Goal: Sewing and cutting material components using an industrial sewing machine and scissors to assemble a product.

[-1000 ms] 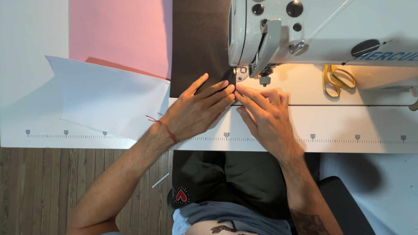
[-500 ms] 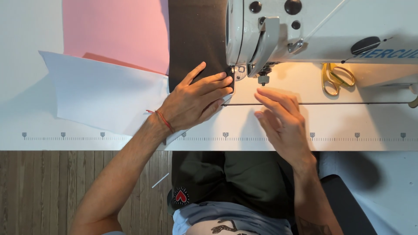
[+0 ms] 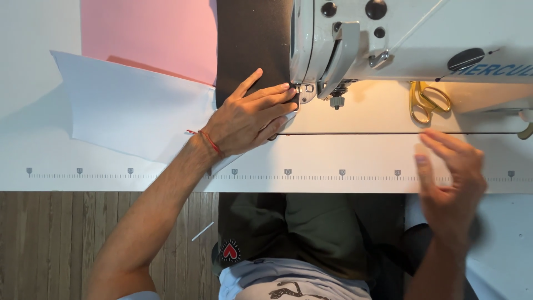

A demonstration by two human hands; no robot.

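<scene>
1. Right hand point(image 3: 451, 180) has left the needle area: a second ago it lay flat beside the left by the presser foot, now it's well to the right, over the near table edge. Motion-blurred, fingers loosely spread, nothing in it.
2. Left hand point(image 3: 250, 118) hasn't moved. Palm down, fingers extended and together, pinning the dark fabric point(image 3: 254, 44) flat (pressing, not gripping), fingertips touching the presser foot point(image 3: 304, 91) of the white sewing machine point(image 3: 400, 39).
3. My read: the fabric is placed under the foot and one hand is enough to hold it.
4. Fabric runs from the foot toward the far edge, just left of the machine head.
5. Surface: white table point(image 3: 344, 161) with a printed ruler scale along the near edge. Gold scissors point(image 3: 427, 100) right of the needle. White sheet point(image 3: 127, 108) left of the hand, overlapping a pink sheet point(image 3: 147, 30).
6. Room: wood plank floor point(image 3: 61, 239) near-left.
</scene>
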